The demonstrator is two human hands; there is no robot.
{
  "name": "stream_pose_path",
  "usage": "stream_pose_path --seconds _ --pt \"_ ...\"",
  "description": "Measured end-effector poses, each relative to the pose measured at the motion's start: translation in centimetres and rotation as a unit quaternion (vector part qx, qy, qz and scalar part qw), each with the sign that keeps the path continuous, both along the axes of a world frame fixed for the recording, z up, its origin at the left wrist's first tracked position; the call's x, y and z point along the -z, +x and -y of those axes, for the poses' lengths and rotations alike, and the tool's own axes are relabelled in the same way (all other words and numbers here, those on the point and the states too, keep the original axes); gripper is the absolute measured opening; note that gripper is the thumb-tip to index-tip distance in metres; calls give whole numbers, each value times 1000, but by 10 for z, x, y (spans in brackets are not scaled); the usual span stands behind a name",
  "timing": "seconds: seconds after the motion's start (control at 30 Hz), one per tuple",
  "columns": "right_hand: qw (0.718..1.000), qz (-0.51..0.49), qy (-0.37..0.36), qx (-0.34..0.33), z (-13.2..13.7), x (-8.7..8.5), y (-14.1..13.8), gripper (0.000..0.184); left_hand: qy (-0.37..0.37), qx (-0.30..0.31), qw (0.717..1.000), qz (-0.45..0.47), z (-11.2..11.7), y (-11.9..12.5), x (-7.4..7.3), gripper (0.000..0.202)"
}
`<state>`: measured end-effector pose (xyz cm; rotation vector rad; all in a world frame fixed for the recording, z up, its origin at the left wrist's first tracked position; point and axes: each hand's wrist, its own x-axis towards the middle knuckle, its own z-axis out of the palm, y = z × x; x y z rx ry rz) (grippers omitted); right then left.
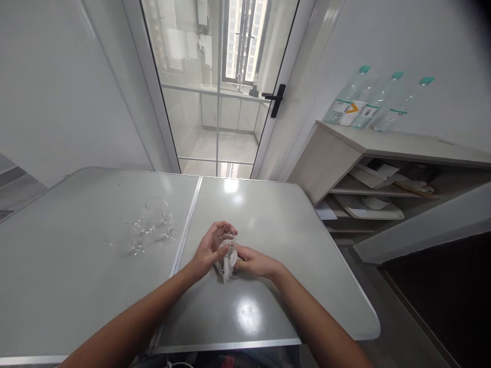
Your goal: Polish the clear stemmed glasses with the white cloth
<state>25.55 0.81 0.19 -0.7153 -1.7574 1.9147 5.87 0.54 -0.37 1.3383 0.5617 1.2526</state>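
My left hand (210,249) is closed around a clear drinking glass (227,236), with its fingers curled over the far side and the thumb near. From the right, my right hand (255,260) grips a white cloth (227,265) pressed against the near end of that glass. Part of the cloth hangs down just above the tabletop or touches it; I cannot tell which. Off to the left, several clear stemmed glasses (149,230) are grouped close together, some of them seemingly lying on their sides. Their outlines are hard to make out against the pale surface.
The grey table (276,225) has a metal seam (187,214) between its two halves. Beyond it stands a glass door (218,128) with a black handle (276,99). At right, several plastic bottles (370,110) top a shelf unit (341,153) that holds trays and papers.
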Motion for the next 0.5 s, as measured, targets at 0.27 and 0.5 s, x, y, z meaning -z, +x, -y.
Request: stream_pose_path --seconds 0.27,0.5 --pt "996 -50 -66 -45 5 9 -8 40 -58 37 996 53 -3 -5 5 55" --pt "867 187 385 257 6 15 -20 20 -9 -102 994 30 5 6 5 53"
